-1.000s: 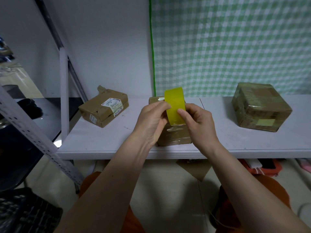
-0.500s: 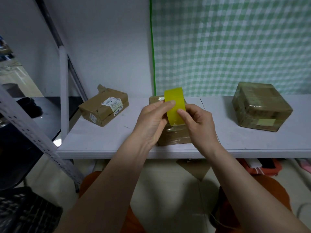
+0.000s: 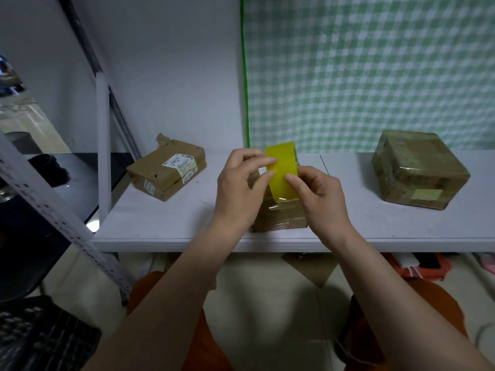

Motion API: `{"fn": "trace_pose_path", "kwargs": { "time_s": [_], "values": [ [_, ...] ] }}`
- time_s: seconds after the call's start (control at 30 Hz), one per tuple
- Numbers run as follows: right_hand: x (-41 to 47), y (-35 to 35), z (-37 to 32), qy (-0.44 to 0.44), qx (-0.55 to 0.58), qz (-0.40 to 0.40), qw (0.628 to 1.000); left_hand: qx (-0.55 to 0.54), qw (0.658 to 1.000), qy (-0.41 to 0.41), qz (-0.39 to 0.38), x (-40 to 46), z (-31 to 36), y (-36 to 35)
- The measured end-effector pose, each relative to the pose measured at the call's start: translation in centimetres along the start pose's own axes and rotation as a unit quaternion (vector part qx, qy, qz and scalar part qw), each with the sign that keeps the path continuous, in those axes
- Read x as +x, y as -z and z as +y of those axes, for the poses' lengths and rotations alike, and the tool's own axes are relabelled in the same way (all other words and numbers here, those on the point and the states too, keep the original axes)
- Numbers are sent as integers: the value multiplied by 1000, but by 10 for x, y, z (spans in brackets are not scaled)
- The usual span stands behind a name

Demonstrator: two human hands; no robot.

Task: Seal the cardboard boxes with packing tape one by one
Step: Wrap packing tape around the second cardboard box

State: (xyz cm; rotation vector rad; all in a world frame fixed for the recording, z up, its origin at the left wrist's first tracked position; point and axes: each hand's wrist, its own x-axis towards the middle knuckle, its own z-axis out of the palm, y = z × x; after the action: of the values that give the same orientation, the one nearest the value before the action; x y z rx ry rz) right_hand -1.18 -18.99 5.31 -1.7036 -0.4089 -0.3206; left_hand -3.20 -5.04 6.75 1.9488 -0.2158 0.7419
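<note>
Head view looks down on a pale grey table [image 3: 160, 223] set against a white wall, with a green-and-white checked cloth [image 3: 375, 70] hanging behind its right half. At the left stands a metal shelving frame [image 3: 103, 156] with a perforated upright, and a dark surface lies beyond it. Below the table edge show a pale floor, a black crate [image 3: 40, 336] at lower left and the person's orange-clad knees.

Three cardboard boxes sit on the table, well apart from one another — a flat, dented left box [image 3: 167, 170] bearing white labels, a middle box [image 3: 281, 218] near the front edge and largely hidden behind the hands, and a larger right box [image 3: 417, 170] wrapped in glossy tape. One roll of yellow packing tape [image 3: 282, 172] is held upright in the air above the middle box.

Two hands are at work — both on the roll. The left hand [image 3: 241, 188] has its fingers curled, with the fingertips pinching at the roll's left edge. The right hand [image 3: 318, 196] grips the roll from the right, its thumb pressed flat on the yellow face and its fingers wrapped behind.
</note>
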Motion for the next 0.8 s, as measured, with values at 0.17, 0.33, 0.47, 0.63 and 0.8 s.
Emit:
{"fn": "trace_pose_path", "kwargs": {
  "time_s": [0.17,0.33,0.47,0.63,0.8],
  "values": [
    [0,3,5,9,-69,-30,997,176,960,-214,-33,9,-13,14],
    [-1,7,5,5,-123,-76,989,243,906,-331,-101,17,-23,27],
    [0,9,3,11,-136,-101,985,281,870,-380,-138,20,-24,30],
    [4,12,-2,28,-160,-138,977,314,833,-412,-195,26,-16,33],
    [0,11,-4,26,-170,-152,973,327,828,-399,-220,26,-12,31]
  ]
}}
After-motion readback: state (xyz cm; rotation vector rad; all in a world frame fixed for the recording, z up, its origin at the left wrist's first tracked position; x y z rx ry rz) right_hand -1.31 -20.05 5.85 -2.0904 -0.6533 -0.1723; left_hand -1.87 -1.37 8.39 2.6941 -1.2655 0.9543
